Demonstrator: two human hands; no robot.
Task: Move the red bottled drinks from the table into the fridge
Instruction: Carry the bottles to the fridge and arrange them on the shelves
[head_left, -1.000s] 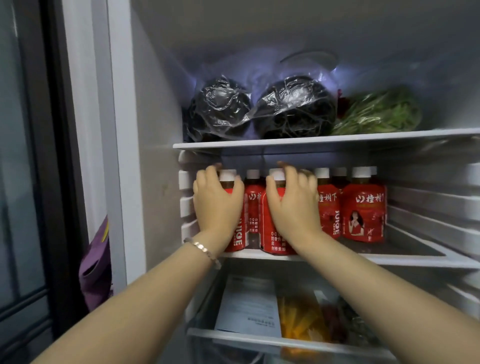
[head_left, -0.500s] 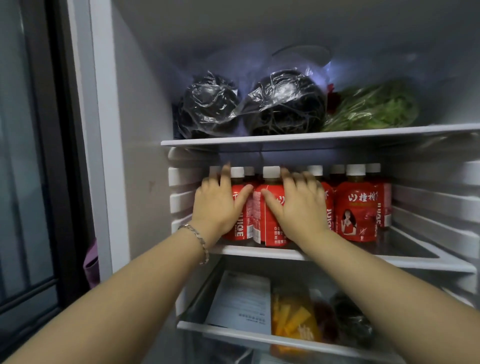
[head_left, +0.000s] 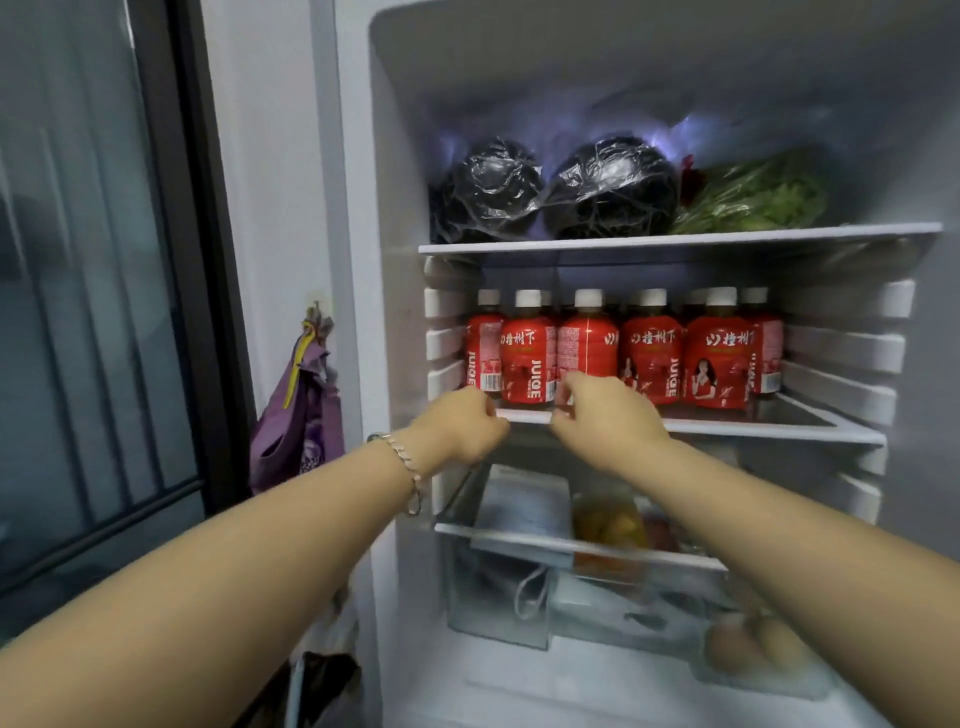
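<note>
A person's left hand (head_left: 462, 423) and right hand (head_left: 608, 415) hover at the front lip of the fridge's middle shelf (head_left: 753, 423), centre of the frame, where a row of red bottles (head_left: 527, 358) with white caps stands upright, packed side by side and at least two deep. Each grip is narrow, with fingers loosely curled and nothing held. The right fingertips (head_left: 566, 387) overlap the base of the third front bottle, though whether they touch it cannot be told.

The bottles lie just above and behind both hands, long axes vertical. The left hand is nearer the two at the left end, the right hand nearer the middle of the row. The stocking looks nearly or fully done. The tabletop is out of view, so any bottles left there cannot be counted. Bare shelf shows only at the right front, the likely spot for another.

Black-wrapped bundles (head_left: 488, 192) and greens (head_left: 753, 197) fill the shelf above, and a purple bag (head_left: 306, 415) hangs at left.
</note>
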